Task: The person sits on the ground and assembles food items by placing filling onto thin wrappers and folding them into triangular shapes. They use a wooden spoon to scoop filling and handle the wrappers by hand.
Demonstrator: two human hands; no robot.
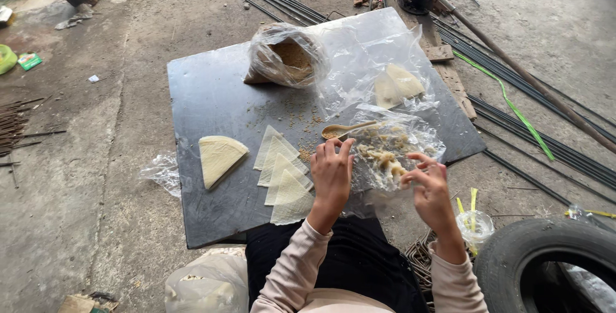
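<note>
Dark board (212, 95) with wrappers (282, 175), bags (285, 56)

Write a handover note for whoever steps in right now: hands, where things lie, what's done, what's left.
Left hand: open, fingertips on the edge of the clear plastic sheet holding pale sticky filling.
Right hand: open, fingers spread at the sheet's near right edge, holding nothing.
Wooden spoon lies on the dark board, loaded with brown crumbs.
Bag of brown crumbs sits open at the back.
Done: four triangular wrappers laid out in a row; a stack of wrappers to their left; more under plastic at the back.
Left: none of the laid-out wrappers is filled or folded.
</note>
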